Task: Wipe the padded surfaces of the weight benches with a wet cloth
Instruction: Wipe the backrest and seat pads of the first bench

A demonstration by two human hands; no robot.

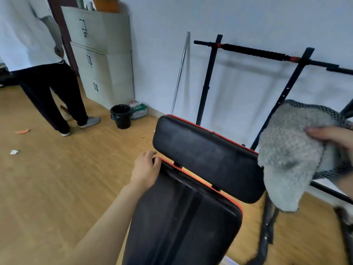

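Right hand (328, 138) grips the cloth (290, 155), held up just beside the short pad (206, 159). Left hand (145, 169) curls over a corner of the long pad (181, 217). Both pads look dusty, so wiping seems hardly begun.

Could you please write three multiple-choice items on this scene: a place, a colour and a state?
1. Where does the black bucket stand?
A. On the bench. B. On the floor by the filing cabinet. C. Under the black bar.
2. What colour is the trim on the bench pads?
A. Orange-red. B. Blue. C. White.
3. What is the right hand doing?
A. Pressing flat on a pad. B. Hanging empty. C. Gripping the grey cloth.
Key: 1 B, it sits on the floor beside the cabinet; 2 A, an orange-red line edges both pads; 3 C, its fingers curl into the cloth.
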